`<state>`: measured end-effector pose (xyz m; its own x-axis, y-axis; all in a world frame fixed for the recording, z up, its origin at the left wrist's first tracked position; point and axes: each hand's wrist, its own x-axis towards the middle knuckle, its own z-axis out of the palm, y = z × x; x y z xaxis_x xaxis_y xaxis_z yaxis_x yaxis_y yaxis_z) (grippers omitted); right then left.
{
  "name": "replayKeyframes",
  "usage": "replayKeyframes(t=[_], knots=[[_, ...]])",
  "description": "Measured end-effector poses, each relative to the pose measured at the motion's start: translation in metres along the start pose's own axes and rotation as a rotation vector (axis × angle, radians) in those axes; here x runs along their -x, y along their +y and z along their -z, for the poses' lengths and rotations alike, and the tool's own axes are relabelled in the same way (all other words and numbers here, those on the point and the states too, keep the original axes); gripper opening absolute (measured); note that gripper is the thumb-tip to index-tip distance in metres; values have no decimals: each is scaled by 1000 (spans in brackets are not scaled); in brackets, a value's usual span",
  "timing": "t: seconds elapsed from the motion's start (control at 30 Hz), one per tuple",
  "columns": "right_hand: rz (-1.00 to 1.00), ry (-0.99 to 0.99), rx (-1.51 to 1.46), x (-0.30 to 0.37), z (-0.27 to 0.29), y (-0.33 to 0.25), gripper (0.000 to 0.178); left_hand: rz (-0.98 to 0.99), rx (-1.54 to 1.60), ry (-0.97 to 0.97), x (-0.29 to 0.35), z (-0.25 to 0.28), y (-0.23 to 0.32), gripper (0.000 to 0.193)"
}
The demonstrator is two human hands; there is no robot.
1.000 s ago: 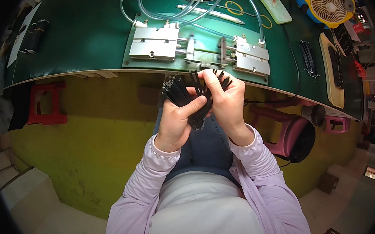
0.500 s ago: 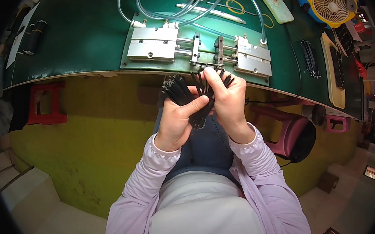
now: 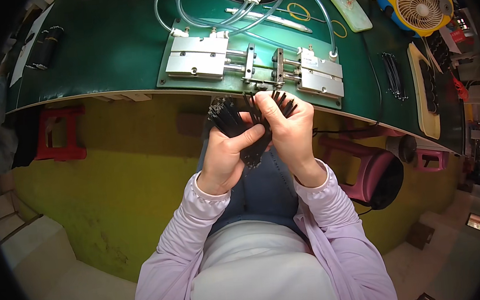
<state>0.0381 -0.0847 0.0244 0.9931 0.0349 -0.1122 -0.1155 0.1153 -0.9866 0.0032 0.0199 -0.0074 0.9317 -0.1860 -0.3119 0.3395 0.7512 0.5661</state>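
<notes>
A thick bundle of short black cable pieces (image 3: pixel 228 117) with light-tipped ends is wrapped in the fingers of my left hand (image 3: pixel 222 156), its thumb lying across them. My right hand (image 3: pixel 291 129) pinches several of the same cables between thumb and fingers, and their ends fan out past the fingertips. Both hands meet just in front of the bench edge, above my lap. Right beyond them sits a fixture with two silver pneumatic cylinders (image 3: pixel 197 59) and facing clamp bars (image 3: pixel 249 60). The right fingertips are near these bars; contact cannot be made out.
Clear air hoses (image 3: pixel 234 19) run behind the fixture on the green bench (image 3: pixel 106 53). A dark bundle (image 3: pixel 47 48) lies far left. To the right are more cables (image 3: pixel 394 76), a beige tray (image 3: pixel 425 105) and a yellow fan (image 3: pixel 418 6). Red (image 3: pixel 60 134) and pink stools (image 3: pixel 355 165) stand below.
My right fingertips have drawn back slightly from the clamp bars toward me. The left hand and its cable bundle have barely moved.
</notes>
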Motion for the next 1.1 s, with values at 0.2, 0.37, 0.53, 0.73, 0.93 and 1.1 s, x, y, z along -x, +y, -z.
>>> replayKeyframes(t=[0.2, 0.37, 0.53, 0.73, 0.93, 1.1], knots=[[-6, 65, 11, -1, -2, 4, 19, -6, -16, 50, -1, 1, -2, 14], [-5, 92, -3, -4, -1, 7, 19, -11, -2, 49, -3, 0, -2, 14], [9, 97, 8, -6, 0, 10, 20, -16, 5, 54, -4, 2, -3, 14], [12, 118, -1, -7, 0, 14, 20, -18, 4, 18, -7, 2, -3, 14], [-41, 124, -73, -6, 0, 13, 20, -6, 36, 22, -4, -1, -2, 12], [-11, 63, -11, -1, -2, 6, 21, -5, 45, 3, -1, 0, -1, 13]])
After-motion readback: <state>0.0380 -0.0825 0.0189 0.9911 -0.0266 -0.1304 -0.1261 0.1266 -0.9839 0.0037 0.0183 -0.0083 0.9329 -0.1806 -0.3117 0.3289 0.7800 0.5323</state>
